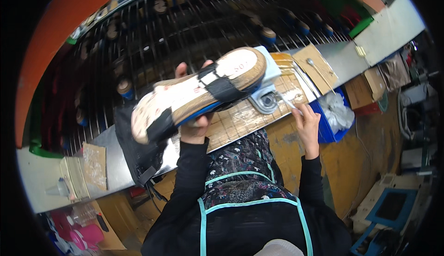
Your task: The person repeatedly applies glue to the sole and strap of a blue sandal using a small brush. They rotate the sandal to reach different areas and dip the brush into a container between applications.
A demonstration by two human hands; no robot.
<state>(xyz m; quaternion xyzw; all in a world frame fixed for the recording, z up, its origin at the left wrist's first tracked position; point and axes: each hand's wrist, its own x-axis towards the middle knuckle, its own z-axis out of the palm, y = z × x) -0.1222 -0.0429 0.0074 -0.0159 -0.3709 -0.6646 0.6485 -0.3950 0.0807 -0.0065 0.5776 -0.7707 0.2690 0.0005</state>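
My left hand [196, 129] grips a shoe last with a sandal upper [192, 89] on it, its pale underside facing up. Dark straps wrap over the edges of that underside. Fingertips show beyond its far side. To the right, my right hand [307, 124] pinches a thin white-handled brush or stick [288, 102]. Its tip is at the round mouth of a pale blue-grey pot [267, 102]; the tip itself is too small to make out. The pot stands on a tray lined with a brown grid-marked sheet [236, 128], partly hidden behind the last.
Beyond the metal ledge, a rack of rods [180, 38] carries several shoe lasts. A cardboard piece [315, 68] with a thin brush lies at right. Below it stands a blue bin [328, 133] with plastic bags. Black cloth [134, 149] hangs over the ledge at left, near another cardboard piece [95, 165].
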